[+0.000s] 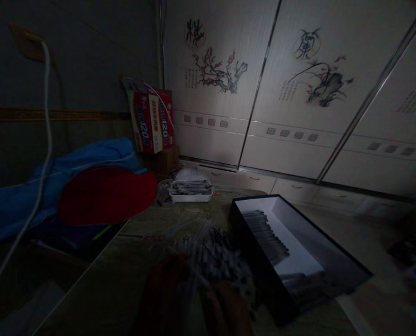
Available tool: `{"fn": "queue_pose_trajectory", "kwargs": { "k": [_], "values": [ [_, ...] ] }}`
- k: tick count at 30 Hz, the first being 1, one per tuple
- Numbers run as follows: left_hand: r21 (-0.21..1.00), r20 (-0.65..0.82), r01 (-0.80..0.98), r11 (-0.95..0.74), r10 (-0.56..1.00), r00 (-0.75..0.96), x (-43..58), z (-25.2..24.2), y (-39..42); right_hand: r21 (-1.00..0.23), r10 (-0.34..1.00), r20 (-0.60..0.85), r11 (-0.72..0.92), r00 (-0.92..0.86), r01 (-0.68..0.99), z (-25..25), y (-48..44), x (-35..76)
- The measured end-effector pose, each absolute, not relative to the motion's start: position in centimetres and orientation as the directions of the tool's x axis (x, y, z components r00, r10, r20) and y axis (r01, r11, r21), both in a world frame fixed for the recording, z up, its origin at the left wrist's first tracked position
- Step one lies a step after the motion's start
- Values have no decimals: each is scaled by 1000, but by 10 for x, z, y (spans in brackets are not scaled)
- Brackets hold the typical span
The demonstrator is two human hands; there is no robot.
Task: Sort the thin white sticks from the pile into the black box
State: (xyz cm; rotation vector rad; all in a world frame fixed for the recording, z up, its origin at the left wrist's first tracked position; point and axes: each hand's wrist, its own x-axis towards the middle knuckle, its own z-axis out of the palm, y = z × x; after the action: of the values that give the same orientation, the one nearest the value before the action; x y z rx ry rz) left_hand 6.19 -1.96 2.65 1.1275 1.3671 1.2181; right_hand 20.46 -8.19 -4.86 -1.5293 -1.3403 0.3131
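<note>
The picture is very dark. At the bottom centre, my left hand (165,282) and my right hand (225,305) are close together over the table. A thin, pale, pen-like stick (193,270) runs between them, its ends at the fingers of both hands. Just beyond my hands lies a loose heap of similar sticks and dark-tipped parts (218,256). Right of the heap stands an open dark box with a white inside (299,224), holding a row of grey sticks (265,233) and more near its front end.
A white tray of sticks (191,198) is at the table's (123,266) far edge. A red round thing (108,196) and blue cloth (120,151) lie to the left, near a white cable (47,116). A red carton (151,121) stands behind, beside white cabinet doors (211,140).
</note>
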Motion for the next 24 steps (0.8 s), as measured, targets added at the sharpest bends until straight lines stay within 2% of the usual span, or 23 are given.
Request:
{"fn": "queue_pose_trajectory", "kwargs": {
  "k": [4, 6, 9, 13, 15, 19, 24],
  "values": [
    [993, 23, 122, 8, 968, -249, 48, 30, -16, -743, 900, 403, 216, 165, 633, -36, -75, 225],
    [986, 77, 163, -20, 933, -352, 40, 32, -14, -718, 909, 380, 173, 172, 675, -31, -70, 240],
    [987, 71, 158, -4, 904, -422, 32, 33, -12, -706, 917, 321, 66, 236, 705, -31, -65, 256],
    [983, 16, 176, 44, 945, -326, 39, 26, -11, -715, 850, 309, -88, 426, 694, -32, -64, 260],
    [966, 15, 256, 44, 975, -222, 46, 19, -10, -734, 822, 333, -81, 463, 674, -30, -65, 256],
    [928, -1, 369, 47, 992, -123, 56, 4, -6, -736, 854, 381, 48, 354, 675, -27, -68, 247],
    [933, -11, 359, 23, 999, -35, 61, -1, -8, -719, 859, 424, 128, 286, 683, -27, -68, 243]
  ]
}}
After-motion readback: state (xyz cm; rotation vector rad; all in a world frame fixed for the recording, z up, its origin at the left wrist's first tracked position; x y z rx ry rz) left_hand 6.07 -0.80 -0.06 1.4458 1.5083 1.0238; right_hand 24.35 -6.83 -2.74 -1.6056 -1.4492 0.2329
